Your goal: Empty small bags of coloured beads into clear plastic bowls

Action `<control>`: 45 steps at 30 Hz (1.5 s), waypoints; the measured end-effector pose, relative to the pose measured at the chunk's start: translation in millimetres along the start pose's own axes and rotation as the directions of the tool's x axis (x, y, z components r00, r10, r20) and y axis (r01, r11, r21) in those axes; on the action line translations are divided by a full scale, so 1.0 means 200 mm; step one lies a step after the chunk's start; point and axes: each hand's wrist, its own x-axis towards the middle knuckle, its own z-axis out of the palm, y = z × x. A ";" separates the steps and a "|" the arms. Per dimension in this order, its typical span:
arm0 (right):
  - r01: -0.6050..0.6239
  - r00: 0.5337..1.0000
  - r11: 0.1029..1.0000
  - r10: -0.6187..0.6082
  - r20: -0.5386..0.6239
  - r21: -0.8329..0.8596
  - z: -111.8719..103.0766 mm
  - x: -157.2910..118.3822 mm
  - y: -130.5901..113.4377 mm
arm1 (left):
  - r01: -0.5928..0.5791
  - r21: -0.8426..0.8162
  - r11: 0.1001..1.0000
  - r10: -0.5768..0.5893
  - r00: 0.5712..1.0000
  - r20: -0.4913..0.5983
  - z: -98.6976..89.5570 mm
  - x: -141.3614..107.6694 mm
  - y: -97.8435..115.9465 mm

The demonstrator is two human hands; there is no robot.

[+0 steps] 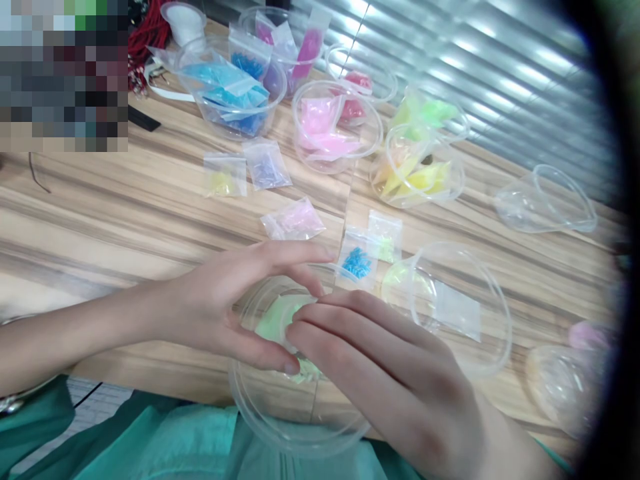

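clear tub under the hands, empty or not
Not empty: pale green material shows inside the clear tub, between the left hand and right hand.

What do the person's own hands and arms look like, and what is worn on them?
The left hand and right hand are slender-fingered, without gloves or visible rings. The left forearm is uncovered. Green fabric, probably a sleeve, edges the right forearm. Whether the metallic item by the left forearm is worn, I cannot tell.
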 end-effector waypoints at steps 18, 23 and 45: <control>-0.128 0.977 0.966 0.084 0.196 0.223 -0.07 0.00 0.01 | -0.006 -0.096 0.995 0.009 1.000 0.025 0.00 0.00 -0.01; -0.080 0.984 0.978 0.047 0.172 0.191 -0.05 -0.01 0.00 | 0.004 -0.134 0.991 0.001 0.999 0.041 0.00 -0.01 -0.01; -0.100 0.995 0.988 0.102 -0.013 0.121 -0.16 -0.01 -0.01 | -0.008 -0.239 0.971 -0.065 0.954 -0.293 0.04 -0.03 -0.01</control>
